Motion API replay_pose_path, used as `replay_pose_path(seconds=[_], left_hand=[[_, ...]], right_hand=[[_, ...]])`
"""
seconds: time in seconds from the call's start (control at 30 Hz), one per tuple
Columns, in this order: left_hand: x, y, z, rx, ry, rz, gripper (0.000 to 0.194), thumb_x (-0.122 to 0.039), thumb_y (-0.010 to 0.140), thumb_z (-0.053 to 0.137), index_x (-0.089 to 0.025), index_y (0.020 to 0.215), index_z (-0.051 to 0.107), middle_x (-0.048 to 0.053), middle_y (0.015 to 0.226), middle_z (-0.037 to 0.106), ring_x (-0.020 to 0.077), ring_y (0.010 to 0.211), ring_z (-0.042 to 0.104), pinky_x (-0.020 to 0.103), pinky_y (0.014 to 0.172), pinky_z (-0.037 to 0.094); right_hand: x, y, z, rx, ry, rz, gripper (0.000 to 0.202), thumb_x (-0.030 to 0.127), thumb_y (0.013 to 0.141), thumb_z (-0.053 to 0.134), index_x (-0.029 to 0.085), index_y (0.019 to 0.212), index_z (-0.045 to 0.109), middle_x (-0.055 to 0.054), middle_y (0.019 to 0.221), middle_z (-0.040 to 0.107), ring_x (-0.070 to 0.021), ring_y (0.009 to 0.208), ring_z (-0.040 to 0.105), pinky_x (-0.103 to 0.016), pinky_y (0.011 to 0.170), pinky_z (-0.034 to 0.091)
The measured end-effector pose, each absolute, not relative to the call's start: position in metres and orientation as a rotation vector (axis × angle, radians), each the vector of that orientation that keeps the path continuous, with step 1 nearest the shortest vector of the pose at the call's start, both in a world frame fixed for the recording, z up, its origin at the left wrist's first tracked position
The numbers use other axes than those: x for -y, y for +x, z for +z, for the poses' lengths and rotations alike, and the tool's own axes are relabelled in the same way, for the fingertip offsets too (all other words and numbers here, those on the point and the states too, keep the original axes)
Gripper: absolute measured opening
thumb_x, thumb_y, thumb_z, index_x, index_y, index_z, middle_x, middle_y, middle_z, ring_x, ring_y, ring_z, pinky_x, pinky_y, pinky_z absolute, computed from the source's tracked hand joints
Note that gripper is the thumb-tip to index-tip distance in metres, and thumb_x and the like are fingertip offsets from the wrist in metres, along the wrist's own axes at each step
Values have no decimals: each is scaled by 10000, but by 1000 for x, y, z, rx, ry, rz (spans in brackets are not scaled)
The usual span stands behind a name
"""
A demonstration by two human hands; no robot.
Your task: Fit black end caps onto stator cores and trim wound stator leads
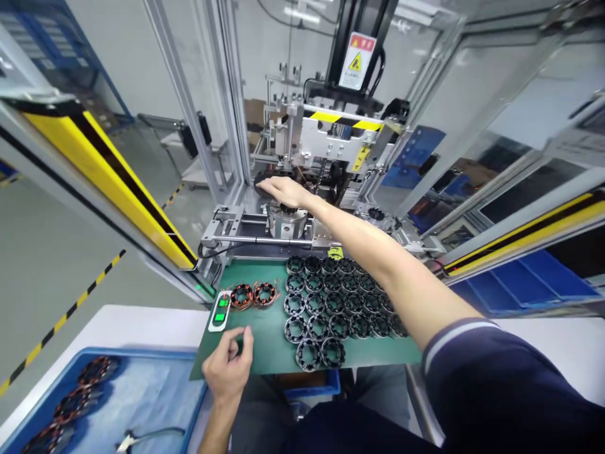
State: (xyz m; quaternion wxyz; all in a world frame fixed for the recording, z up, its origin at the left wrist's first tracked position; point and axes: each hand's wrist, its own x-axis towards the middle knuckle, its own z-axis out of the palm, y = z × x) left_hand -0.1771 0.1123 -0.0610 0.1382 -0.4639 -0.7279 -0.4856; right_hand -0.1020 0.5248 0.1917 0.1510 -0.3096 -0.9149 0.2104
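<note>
- On the work mat (pixel 265 331), unwound stator cores (pixel 326 304) lay in rows across the middle and right.
- Left of those rows sat two wound stators (pixel 255 295), side by side, with the button panel (pixel 220 311) just beyond them at the mat's left edge.
- The left hand (pixel 230 366) was over the mat, on the near side of the panel.
- Behind the mat stood the cylindrical fixture (pixel 287 228), the right hand (pixel 287 190) above it.
- Left of the mat, a tray (pixel 146 391) held more wound coils (pixel 75 403).
</note>
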Motion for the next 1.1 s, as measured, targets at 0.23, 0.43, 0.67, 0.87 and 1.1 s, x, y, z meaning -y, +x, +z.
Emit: replay_pose_path(seconds=[0.23,0.43,0.67,0.87,1.1], left_hand=[[-112,-178,-69,2221,-1352,-1384,374,-481,1065,800,-241,779,798,-83,549,419,107,454,428,287,572,379],[-116,-178,-67,2318,-1236,-1336,388,-541,1062,783,-235,825,806,-79,558,425,121,484,419,299,619,389],[-120,-179,-50,2393,-1239,-1316,469,-621,1008,694,-233,745,713,-71,531,380,131,498,378,295,622,359],[-113,-169,-58,2470,-1335,-1204,603,-623,1000,705,-236,592,488,-31,548,407,149,576,369,326,689,319],[-115,-163,-58,2489,-1321,-1113,569,-619,1005,685,-252,615,492,-18,583,425,172,612,380,346,715,308]], right_hand=[[-572,81,222,2348,-1188,487,648,730,1238,541,194,1513,778,-122,1385,868,-256,1165,863,-513,1164,692],[-586,144,167,2352,-1515,483,428,491,1164,803,229,1500,767,-135,1573,757,-299,1352,780,-542,1159,705],[-541,145,196,2242,-1392,316,456,488,1156,814,220,1520,757,-140,1580,754,-310,1375,775,-566,1175,697],[-384,284,132,1923,-1533,161,461,538,1179,765,272,1555,755,-144,1657,723,-322,1450,741,-591,1242,666],[-232,386,-5,1672,-1969,218,366,544,1180,762,301,1451,800,-130,1565,767,-283,1327,774,-508,1134,726]])
